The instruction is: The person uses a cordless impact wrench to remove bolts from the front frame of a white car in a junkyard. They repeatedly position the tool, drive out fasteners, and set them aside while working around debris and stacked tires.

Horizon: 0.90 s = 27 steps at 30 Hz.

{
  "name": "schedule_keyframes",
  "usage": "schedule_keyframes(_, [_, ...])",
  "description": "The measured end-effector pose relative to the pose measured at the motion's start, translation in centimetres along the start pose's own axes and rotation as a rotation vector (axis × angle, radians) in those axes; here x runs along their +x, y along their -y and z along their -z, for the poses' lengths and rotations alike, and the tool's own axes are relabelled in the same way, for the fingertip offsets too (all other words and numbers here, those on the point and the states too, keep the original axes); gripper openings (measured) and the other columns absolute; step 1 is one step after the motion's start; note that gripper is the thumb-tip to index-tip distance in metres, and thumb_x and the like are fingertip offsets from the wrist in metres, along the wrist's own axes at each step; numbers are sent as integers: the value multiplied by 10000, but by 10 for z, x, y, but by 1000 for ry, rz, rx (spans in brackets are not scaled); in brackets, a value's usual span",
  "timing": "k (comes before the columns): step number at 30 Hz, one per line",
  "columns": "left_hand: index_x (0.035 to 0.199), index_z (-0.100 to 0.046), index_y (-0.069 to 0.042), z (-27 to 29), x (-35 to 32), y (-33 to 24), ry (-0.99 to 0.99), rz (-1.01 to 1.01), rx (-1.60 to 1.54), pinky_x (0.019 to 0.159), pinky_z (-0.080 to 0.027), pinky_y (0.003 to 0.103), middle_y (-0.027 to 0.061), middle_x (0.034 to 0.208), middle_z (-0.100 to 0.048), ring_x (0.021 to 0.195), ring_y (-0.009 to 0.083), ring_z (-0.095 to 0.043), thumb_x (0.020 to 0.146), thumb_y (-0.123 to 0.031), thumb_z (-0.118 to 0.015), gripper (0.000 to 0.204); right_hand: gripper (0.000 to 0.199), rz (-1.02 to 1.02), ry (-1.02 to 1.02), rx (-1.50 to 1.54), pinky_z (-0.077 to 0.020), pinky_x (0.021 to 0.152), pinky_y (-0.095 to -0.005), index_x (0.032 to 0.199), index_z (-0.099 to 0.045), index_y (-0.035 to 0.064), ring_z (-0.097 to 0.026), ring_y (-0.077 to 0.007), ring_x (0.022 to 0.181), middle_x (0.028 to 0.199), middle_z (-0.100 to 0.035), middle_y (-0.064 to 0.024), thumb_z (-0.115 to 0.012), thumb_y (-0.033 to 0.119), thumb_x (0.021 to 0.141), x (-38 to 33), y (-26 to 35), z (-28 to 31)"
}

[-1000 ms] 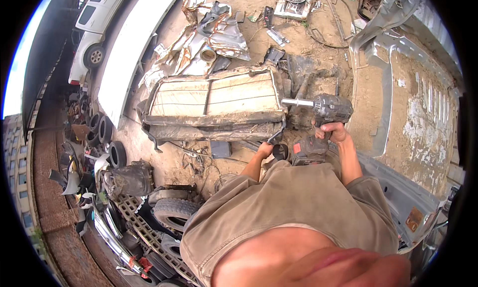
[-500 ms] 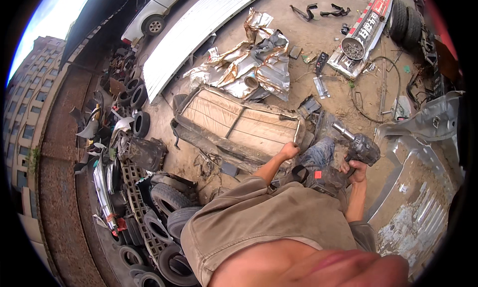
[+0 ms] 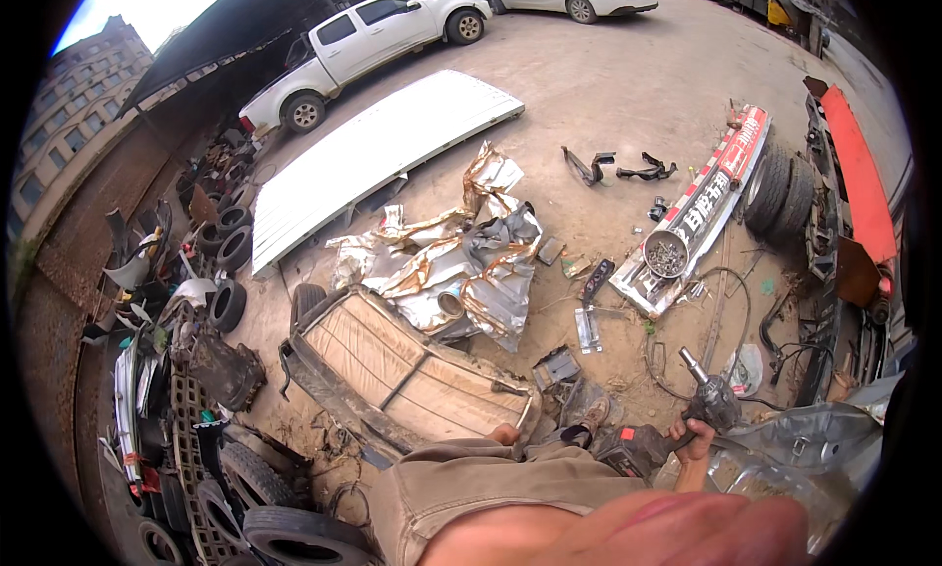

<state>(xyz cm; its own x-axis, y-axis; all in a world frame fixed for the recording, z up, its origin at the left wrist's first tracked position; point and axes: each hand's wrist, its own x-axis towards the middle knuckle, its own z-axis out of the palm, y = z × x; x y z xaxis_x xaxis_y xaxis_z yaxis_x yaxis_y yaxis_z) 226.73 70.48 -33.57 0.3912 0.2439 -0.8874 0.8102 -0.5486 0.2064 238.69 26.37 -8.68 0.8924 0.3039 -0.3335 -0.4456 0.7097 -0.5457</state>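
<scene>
My right hand point(image 3: 695, 442) is wrapped round the handle of a dark cordless impact wrench point(image 3: 716, 405). A long silver socket point(image 3: 694, 364) on its nose points up and away from me, and its battery end with a red label lies close to my body. Only a small part of my left hand point(image 3: 504, 434) shows past my brown shirt, at the near edge of a worn vehicle seat point(image 3: 412, 375); its fingers are hidden. The seat lies flat on the ground with dirty beige padding and a dark frame.
Beyond the seat lies crumpled silver sheet metal point(image 3: 461, 262), with a long white panel point(image 3: 383, 164) behind it. A bowl of small metal parts point(image 3: 666, 254) rests on a red-and-white board point(image 3: 721, 188). Tyres point(image 3: 294, 532) pile up at left; bent sheet metal point(image 3: 805, 443) is at right.
The view has tilted up, bringing in the parked vehicles at the back. My left hand has come closer to my body and is now mostly hidden. My right hand still holds the impact wrench.
</scene>
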Motion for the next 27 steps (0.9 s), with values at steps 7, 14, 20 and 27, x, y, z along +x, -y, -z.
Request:
schedule_keyframes(7, [880,-681,-7,55,117,-184,-42,-374,56,518,-530,371,153,730,-661,613,274,-654,710,-169,-561,263,420,-80,-27,-157,-491,567,-375,976,-542,27,-490,-206,502,579,-475,-65,-644,243,630,109,33,-36])
schedule_keyframes(14, [872,-668,-28,111,94,-337,21,-551,-156,714,-507,374,171,818,-671,759,298,-641,686,-209,-559,282,430,-83,-37,-125,-474,560,-365,992,-529,37,-478,-194,490,566,-456,-44,-640,246,633,168,56,-44])
schedule_keyframes(20, [846,-679,-14,90,139,-297,-32,-655,40,560,-497,367,139,758,-663,595,236,-614,686,-209,-547,285,436,-52,-69,-124,-471,563,-366,992,-530,36,-476,-188,492,561,-449,-34,-645,253,632,203,79,-36])
schedule_keyframes(27, [835,-628,-11,70,115,-202,152,-122,-94,419,-430,378,133,633,-552,478,233,-532,735,-94,-578,139,435,-107,-5,-129,-469,573,-360,990,-542,17,-493,-204,519,576,-464,-44,-653,238,632,273,124,-10])
